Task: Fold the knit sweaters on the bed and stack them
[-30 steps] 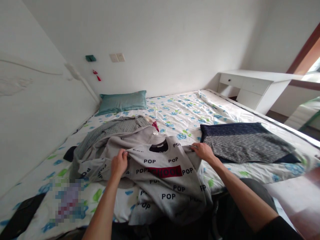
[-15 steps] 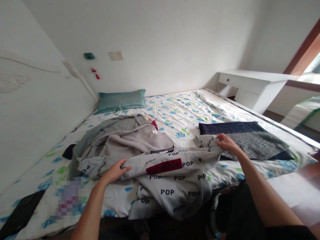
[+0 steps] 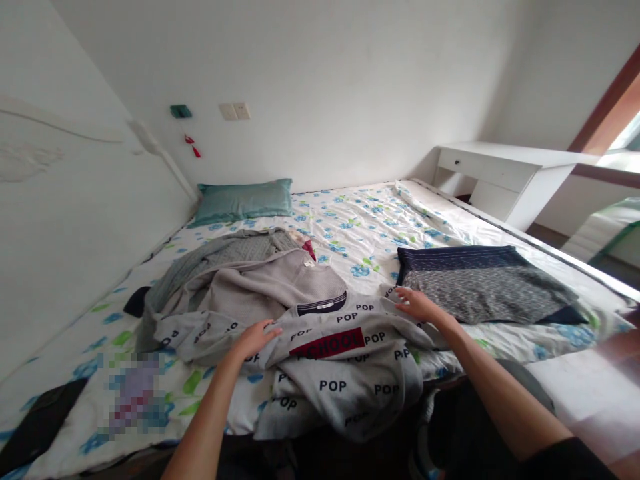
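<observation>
A light grey sweater [image 3: 334, 385] printed with "POP" and a red patch lies at the near edge of the bed, its lower part hanging over. Its dark striped collar points away from me. My left hand [image 3: 257, 339] rests on the sweater's left shoulder area, fingers stretched out over the cloth. On the opposite side, my right hand [image 3: 419, 307] has its fingers apart at the right shoulder, by the sleeve. Behind the collar a beige-grey knit top [image 3: 265, 280] overlaps a darker grey cable-knit garment [image 3: 235, 245].
A folded navy and speckled grey garment [image 3: 485, 283] lies to the right on the flowered sheet [image 3: 350, 230]. A green pillow [image 3: 243, 200] sits against the wall. A black flat item [image 3: 43, 423] is at lower left. A white desk [image 3: 495, 175] stands beyond the bed.
My right hand has let go of the sleeve and moved left to the shoulder. My left hand has shifted slightly right. The sweater's upper part has flattened, showing its collar.
</observation>
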Demonstrator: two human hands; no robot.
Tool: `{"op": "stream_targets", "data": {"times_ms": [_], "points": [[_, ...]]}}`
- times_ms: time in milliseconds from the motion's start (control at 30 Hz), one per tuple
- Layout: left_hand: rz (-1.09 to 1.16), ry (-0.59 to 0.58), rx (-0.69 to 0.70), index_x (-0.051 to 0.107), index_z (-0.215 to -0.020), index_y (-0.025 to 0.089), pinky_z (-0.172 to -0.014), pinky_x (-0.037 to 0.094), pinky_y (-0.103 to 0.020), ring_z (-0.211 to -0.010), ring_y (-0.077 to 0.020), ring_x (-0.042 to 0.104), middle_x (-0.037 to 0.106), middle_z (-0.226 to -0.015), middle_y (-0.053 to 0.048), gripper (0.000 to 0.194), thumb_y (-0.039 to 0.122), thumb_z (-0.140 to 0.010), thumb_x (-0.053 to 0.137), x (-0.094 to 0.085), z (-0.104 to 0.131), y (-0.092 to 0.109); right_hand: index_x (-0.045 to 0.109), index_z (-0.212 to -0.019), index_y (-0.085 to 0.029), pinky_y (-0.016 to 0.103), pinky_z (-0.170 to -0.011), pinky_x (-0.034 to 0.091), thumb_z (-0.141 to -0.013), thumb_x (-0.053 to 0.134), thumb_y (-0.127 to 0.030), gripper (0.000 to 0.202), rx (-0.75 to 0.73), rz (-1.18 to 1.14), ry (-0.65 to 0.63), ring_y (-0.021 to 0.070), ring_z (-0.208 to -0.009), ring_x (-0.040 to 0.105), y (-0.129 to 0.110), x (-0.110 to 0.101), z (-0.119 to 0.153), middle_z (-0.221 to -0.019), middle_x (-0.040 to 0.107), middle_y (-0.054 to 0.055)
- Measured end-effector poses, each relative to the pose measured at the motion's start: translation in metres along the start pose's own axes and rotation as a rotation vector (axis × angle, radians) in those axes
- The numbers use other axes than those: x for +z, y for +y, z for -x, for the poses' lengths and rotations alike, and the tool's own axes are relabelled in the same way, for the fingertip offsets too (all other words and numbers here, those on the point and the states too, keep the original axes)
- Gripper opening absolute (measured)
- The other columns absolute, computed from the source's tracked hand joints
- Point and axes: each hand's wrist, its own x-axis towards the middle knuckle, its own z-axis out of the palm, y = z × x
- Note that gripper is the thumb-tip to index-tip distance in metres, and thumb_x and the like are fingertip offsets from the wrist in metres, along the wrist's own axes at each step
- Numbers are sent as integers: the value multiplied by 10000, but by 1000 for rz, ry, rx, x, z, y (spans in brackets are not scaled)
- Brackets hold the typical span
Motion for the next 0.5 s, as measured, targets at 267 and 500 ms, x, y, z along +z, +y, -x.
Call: {"op": "stream_targets", "data": {"times_ms": [267,500], "points": [[180,190,107,733,-1031,230,-1127,564,-422,-1211,-347,757,853,-1169,-116,374,519,-802,668,-18,1,15,846,-1128,-179,329,-1003,532,-1020,644,-250,240,-18,178,-164,283,-1108,770,-16,25,-5,-1125,839,126],[163,36,142,757,-1122,258,-1083,614,-393,-1231,-338,760,846,-1236,-75,526,577,-709,829,-34,32,-1,733,-1357,-163,316,-976,494,-1133,470,-260,359,165,183,-37,288,-1168,766,-17,22,-7,-1276,815,172]]}}
